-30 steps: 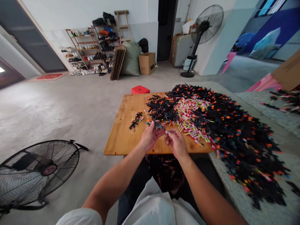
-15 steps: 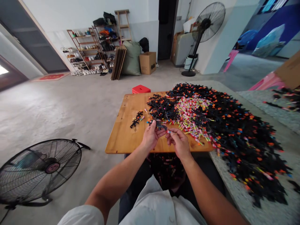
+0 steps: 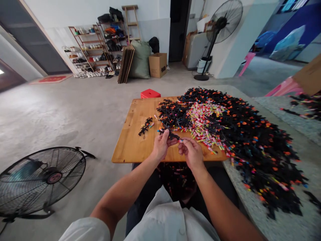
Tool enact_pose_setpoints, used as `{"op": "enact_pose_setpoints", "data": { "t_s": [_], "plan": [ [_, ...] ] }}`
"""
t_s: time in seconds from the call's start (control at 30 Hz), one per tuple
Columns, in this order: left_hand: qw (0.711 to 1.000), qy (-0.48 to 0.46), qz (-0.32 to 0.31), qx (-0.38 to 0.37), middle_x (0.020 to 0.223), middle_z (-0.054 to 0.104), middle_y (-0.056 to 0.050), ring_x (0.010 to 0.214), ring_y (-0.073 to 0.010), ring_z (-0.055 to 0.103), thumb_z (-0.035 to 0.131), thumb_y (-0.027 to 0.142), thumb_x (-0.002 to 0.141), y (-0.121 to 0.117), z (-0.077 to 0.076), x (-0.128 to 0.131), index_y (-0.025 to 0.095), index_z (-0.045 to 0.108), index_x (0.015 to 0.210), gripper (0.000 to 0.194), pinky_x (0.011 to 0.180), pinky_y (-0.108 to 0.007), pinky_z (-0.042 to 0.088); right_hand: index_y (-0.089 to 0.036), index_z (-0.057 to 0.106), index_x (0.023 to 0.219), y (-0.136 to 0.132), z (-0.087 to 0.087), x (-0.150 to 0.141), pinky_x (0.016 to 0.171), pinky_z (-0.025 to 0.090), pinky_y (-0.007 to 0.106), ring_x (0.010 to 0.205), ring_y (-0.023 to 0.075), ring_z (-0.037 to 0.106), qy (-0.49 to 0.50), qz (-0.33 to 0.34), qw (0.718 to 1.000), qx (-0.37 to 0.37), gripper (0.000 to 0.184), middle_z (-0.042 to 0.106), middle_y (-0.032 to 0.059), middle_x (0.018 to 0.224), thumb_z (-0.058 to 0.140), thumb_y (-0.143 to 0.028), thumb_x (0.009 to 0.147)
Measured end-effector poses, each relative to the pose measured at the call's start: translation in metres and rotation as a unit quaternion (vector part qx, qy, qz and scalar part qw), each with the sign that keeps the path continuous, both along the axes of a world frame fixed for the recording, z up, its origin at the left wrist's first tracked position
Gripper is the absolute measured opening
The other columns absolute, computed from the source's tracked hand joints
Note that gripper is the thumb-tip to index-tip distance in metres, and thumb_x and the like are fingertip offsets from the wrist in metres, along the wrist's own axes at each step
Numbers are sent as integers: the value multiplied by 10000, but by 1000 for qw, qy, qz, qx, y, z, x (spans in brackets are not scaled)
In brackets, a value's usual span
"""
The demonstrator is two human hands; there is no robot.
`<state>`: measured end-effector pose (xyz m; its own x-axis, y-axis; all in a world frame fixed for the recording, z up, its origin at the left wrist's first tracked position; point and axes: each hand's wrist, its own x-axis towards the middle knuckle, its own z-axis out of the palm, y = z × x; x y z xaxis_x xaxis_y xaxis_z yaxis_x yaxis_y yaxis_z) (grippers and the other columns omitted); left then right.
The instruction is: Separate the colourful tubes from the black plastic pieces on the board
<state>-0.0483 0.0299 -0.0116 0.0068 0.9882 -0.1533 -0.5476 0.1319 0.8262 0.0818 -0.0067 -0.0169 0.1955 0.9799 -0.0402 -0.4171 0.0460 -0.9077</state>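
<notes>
While the left hand (image 3: 162, 145) grips a black toy gun (image 3: 171, 135), the right hand (image 3: 191, 152) pinches a small colourful tube (image 3: 181, 141).

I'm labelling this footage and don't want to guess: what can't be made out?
All in the head view:
- Small coloured piece: partly behind the right hand, its details too small.
- Black toy gun: partly covered by the left hand.
- Floor fan: cut off by the left edge.
- Dark pile: lower layers buried under upper pieces.
</notes>
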Motion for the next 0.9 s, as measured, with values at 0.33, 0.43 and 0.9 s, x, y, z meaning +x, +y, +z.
{"op": "enact_pose_setpoints", "data": {
  "t_s": [0.33,0.43,0.9],
  "plan": [
    [994,92,60,16,807,731,-89,694,-202,720,732,634,847,-13,-12,11,123,685,842,513,705,-359,627,-178,671,916,-12,-3,-12,424,426,215,456,100,529,2,-55,998,-6,222,652,-29,635,728,-380,842],
    [992,116,-6,58,985,742,-118,864,-231,733,711,684,847,-19,-25,-2,132,700,1040,585,777,-373,628,-187,662,920,-16,-13,5,415,387,214,442,99,490,-27,-43,998,-26,224,609,-48,607,699,-399,858],
    [675,737,4,34,1197,692,-165,1205,-315,610,697,383,891,109,-38,-155,168,729,1159,345,1007,-374,475,-191,682,768,-20,-49,59,580,395,233,607,148,640,-590,314,738,-92,234,708,23,652,530,-258,933]
  ]
}}
